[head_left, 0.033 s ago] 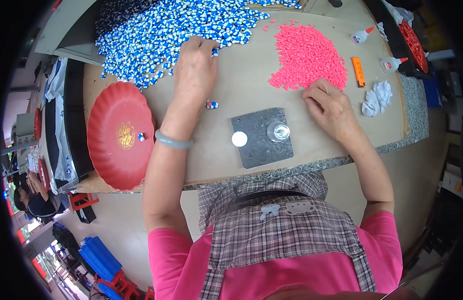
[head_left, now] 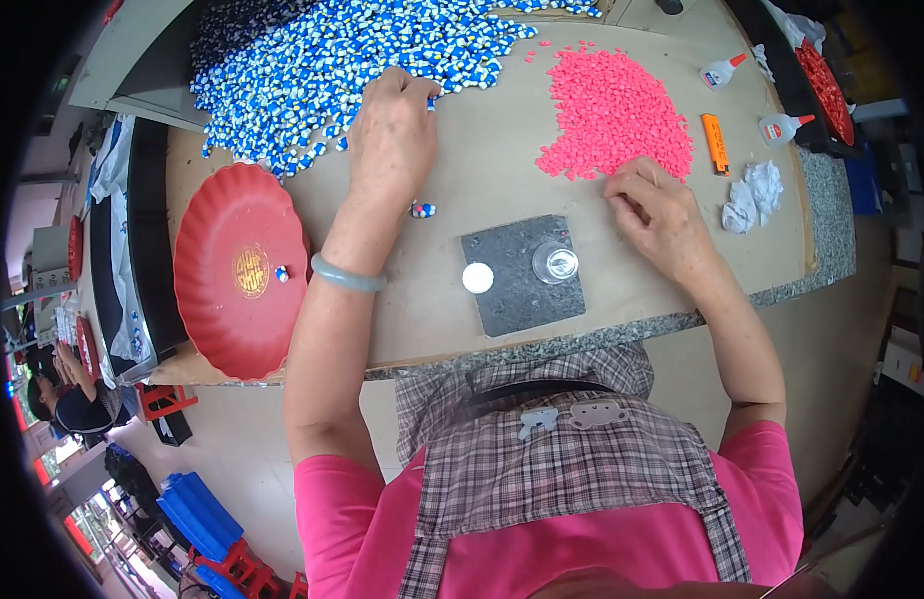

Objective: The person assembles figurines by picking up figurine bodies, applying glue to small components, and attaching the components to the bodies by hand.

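Observation:
My left hand (head_left: 392, 130) reaches across the table to the near edge of a big heap of small blue-and-white pieces (head_left: 312, 60). Its fingertips curl down into the heap, so what they hold is hidden. One blue-and-white piece (head_left: 422, 210) lies loose just below that hand. My right hand (head_left: 661, 215) rests at the lower edge of a pile of small pink pieces (head_left: 612, 110), fingers bunched together and their tips hidden. Between my arms lies a dark grey square slab (head_left: 517, 299) bearing a white disc (head_left: 478, 278) and a small clear cup (head_left: 556, 263).
A red plate (head_left: 232, 319) with one small piece (head_left: 282, 273) sits at the left table edge. At the right are two glue bottles (head_left: 721, 70) (head_left: 781, 125), an orange tool (head_left: 714, 143) and crumpled tissue (head_left: 751, 195). Another person (head_left: 67, 399) sits at lower left.

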Motion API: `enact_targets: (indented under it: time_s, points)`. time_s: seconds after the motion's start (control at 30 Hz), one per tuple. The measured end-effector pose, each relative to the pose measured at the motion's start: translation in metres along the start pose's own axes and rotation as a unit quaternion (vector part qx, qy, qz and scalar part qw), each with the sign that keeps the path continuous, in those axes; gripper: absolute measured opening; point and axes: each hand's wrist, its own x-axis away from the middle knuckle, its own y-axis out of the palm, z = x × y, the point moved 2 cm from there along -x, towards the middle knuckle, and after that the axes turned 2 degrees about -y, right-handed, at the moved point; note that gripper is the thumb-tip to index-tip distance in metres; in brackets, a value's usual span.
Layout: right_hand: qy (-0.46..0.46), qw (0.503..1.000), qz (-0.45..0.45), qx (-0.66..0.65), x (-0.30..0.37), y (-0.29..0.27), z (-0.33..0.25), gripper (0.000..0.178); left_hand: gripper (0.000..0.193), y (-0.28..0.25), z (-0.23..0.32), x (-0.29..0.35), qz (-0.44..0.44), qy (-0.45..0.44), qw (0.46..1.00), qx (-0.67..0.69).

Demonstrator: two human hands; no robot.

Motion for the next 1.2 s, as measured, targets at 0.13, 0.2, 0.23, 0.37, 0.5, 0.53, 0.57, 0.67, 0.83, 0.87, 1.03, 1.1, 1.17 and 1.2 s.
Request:
enact_targets:
  time_s: [0.13,0.2,0.23,0.37,0.5,0.53,0.57,0.67,0.83,0.87,1.03,1.1,1.17,1.2]
  points:
    - [0.145,0.976,-0.04,-0.157,0.004,-0.006,0.002,0.008,0.015,0.013,-0.002,-0.006,0.001,0.026,0.999,-0.022]
    - [0.179,0.939,-0.034,-0.293,0.007,-0.004,0.004,0.007,0.013,0.014,0.0,-0.006,-0.014,0.065,0.997,-0.024]
    - [0.182,0.939,-0.033,-0.292,0.005,-0.005,0.002,0.007,0.013,0.014,-0.001,-0.007,-0.016,0.067,0.997,-0.022]
    - [0.224,0.889,-0.091,-0.388,0.002,-0.009,-0.007,0.006,0.013,0.011,0.002,-0.006,0.002,0.089,0.995,-0.037]
    - [0.252,0.841,-0.14,-0.459,0.0,-0.008,-0.015,0.005,0.017,0.0,0.012,0.001,0.042,0.09,0.995,-0.023]
    - [0.255,0.84,-0.141,-0.458,0.001,-0.008,-0.016,0.005,0.019,-0.005,0.015,0.004,0.013,0.011,0.994,0.112]
    - [0.25,0.838,-0.153,-0.461,0.002,-0.007,-0.017,0.007,0.02,-0.008,0.015,0.008,-0.015,-0.069,0.967,0.243]
    - [0.255,0.829,-0.174,-0.467,0.001,-0.008,-0.025,0.01,0.019,-0.015,0.017,0.027,-0.109,-0.218,0.82,0.519]
    - [0.273,0.81,-0.198,-0.479,-0.001,-0.005,-0.028,0.016,0.022,-0.024,0.029,0.054,-0.157,-0.303,0.61,0.715]
    - [0.273,0.811,-0.205,-0.475,-0.002,-0.005,-0.029,0.017,0.022,-0.025,0.029,0.057,-0.162,-0.307,0.583,0.735]
    - [0.27,0.814,-0.221,-0.464,-0.007,-0.007,-0.033,0.019,0.02,-0.026,0.032,0.066,-0.162,-0.301,0.578,0.741]
    - [0.251,0.838,-0.23,-0.426,-0.01,-0.008,-0.035,0.019,0.019,-0.027,0.031,0.069,-0.159,-0.302,0.576,0.743]
    - [0.256,0.842,-0.235,-0.413,-0.01,-0.009,-0.037,0.019,0.023,-0.031,0.031,0.071,-0.157,-0.295,0.579,0.744]
    - [0.257,0.846,-0.24,-0.402,-0.011,-0.009,-0.037,0.019,0.023,-0.035,0.033,0.071,-0.157,-0.297,0.577,0.745]
